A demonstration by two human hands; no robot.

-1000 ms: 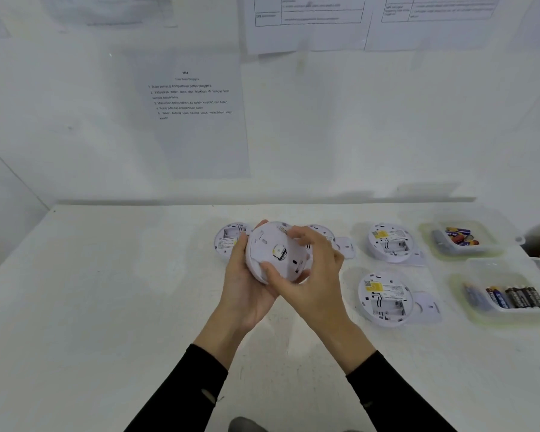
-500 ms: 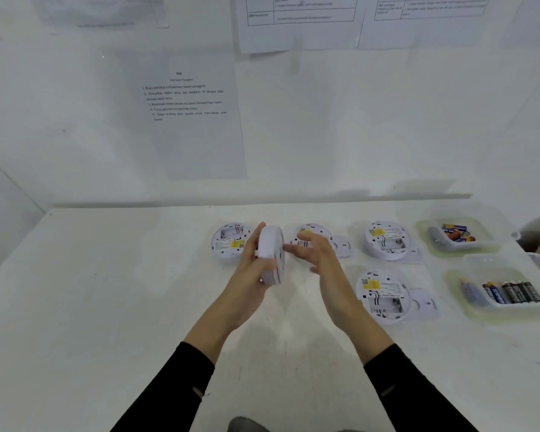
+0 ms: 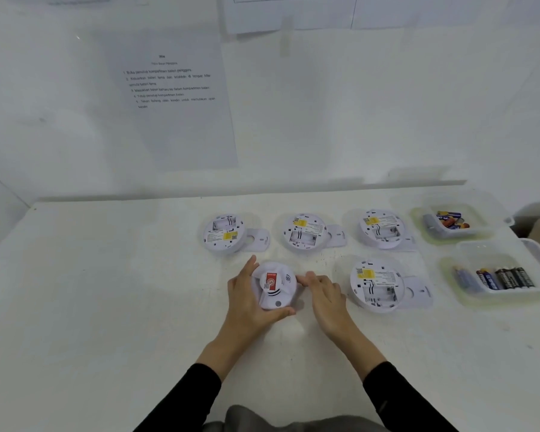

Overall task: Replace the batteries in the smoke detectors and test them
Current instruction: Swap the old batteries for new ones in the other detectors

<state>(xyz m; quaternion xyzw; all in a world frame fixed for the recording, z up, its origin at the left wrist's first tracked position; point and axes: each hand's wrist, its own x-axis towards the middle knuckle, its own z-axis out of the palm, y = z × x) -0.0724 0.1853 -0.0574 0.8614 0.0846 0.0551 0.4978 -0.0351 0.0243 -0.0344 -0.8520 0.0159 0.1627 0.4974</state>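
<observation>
A white round smoke detector (image 3: pixel 275 286) lies face up on the white table (image 3: pixel 106 291), with a red label and a small test button showing. My left hand (image 3: pixel 247 294) cups its left and near sides. My right hand (image 3: pixel 323 291) rests beside its right edge, fingertips touching it. Several other detectors lie back side up with open battery bays: one at the back left (image 3: pixel 224 233), one at the back middle (image 3: pixel 304 232), one at the back right (image 3: pixel 382 227), and one nearer on the right (image 3: pixel 376 285), each with a loose cover beside it.
Two clear plastic tubs stand at the right: the far tub (image 3: pixel 418 218) holds mixed batteries (image 3: pixel 449 220), the near tub (image 3: pixel 449 288) holds a row of batteries (image 3: pixel 496 278). Printed instruction sheets (image 3: pixel 172 98) hang on the wall behind. The table's right edge is close to the tubs.
The detector was held up on edge between my hands, then turned over. It now lies face up on the table, with my left hand around it and my right hand at its side.
</observation>
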